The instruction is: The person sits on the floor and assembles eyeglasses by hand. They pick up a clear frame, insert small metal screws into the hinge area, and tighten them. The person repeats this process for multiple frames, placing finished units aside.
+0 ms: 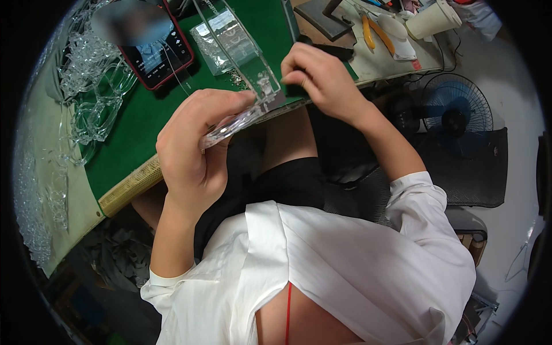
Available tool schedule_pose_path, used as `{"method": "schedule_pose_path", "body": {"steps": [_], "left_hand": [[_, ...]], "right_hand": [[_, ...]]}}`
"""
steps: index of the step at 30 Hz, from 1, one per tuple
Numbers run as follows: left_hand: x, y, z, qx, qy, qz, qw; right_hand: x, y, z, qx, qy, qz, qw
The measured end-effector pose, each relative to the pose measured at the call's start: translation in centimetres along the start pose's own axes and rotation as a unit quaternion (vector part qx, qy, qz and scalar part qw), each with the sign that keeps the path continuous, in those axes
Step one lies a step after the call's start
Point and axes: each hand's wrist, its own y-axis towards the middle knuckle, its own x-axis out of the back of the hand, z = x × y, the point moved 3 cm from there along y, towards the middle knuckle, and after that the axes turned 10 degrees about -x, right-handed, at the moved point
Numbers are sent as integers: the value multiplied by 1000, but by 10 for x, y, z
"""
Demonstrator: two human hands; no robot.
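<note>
Left hand fingers around clear piece

A red-cased smartphone is lying on the green mat near the desk's far edge, its screen lit. A heap of clear plastic frames is piling up at the desk's left side. Clear plastic bags are lying on the mat toward the far edge. Yellow-handled pliers and a pale paper cup are sitting at the far right corner. A blue fan is standing on the floor beside the desk.
</note>
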Motion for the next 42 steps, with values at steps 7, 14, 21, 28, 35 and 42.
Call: {"method": "schedule_pose_path", "body": {"steps": [7,14,21,28,35,42], "left_hand": [[-4,-3,3,-9,2,21,1000],[1,-5,4,-10,25,63,998],[1,-7,5,-11,19,57,998],[0,-9,4,21,17,-8,1000],[1,-11,5,32,6,-11,999],[-16,1,3,-26,-5,72,997]], "right_hand": [[-13,-9,7,10,-38,-42,998],[-13,-7,2,-33,-37,-44,998],[-17,-10,5,17,-99,-67,993],[-15,-4,1,-37,-55,-44,997],[-14,-6,-1,-68,32,-20,997],[49,6,60,175,165,-62,969]]}}
